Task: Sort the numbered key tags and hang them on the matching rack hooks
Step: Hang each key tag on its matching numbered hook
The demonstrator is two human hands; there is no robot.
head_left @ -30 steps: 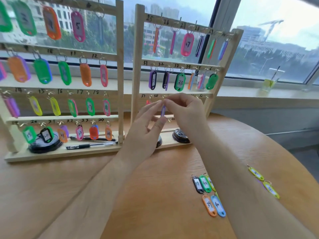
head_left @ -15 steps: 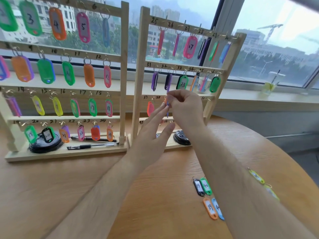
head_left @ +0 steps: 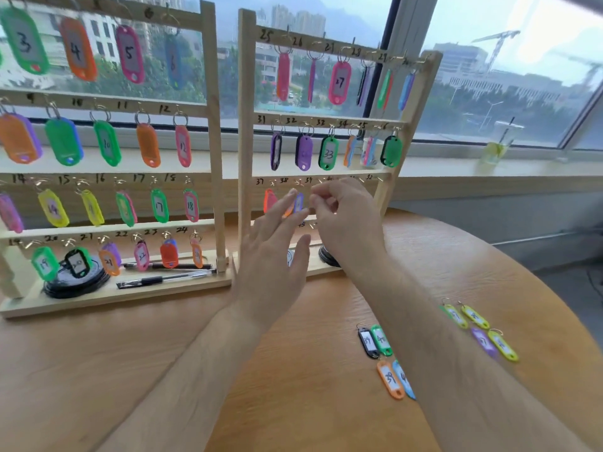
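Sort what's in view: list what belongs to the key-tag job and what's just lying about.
Job: left rack, right rack, blue tag by hook 38, loose orange tag 39, black tag, green tag, yellow tags.
Lying about: pens, black disc, drink cup.

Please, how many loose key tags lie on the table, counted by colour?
yellow tags: 3
purple tag: 1
black tag: 1
green tag: 1
orange tag: 1
blue tag: 1
Total: 8 visible; the right forearm may hide more.

Two racks [head_left: 212, 125] [head_left: 245, 125], two pens [head_left: 163, 280] [head_left: 169, 265], two hands [head_left: 270, 256] [head_left: 346, 220], one cup [head_left: 496, 148].
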